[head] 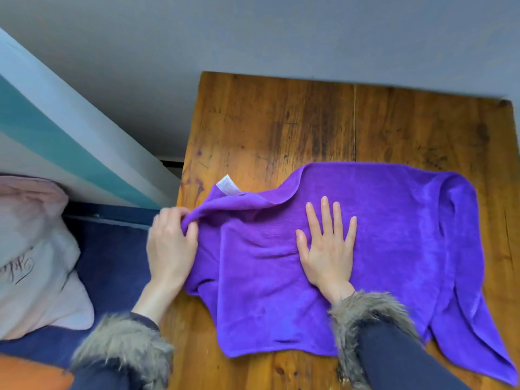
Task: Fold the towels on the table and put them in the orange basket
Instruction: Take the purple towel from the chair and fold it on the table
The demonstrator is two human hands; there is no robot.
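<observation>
Left hand [171, 249] fingers pinching purple towel [394, 235], right hand [327, 249] fingers spread flat; pale cushion [36, 263] beside wooden table [267, 122]

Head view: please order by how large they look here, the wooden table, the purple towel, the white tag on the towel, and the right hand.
1. Wooden table
2. Purple towel
3. Right hand
4. White tag

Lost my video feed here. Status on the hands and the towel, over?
Left hand pinching the purple towel at its left edge. Right hand flat on its middle. Towel spread on the wooden table, not yet folded. Nothing in the way.
</observation>
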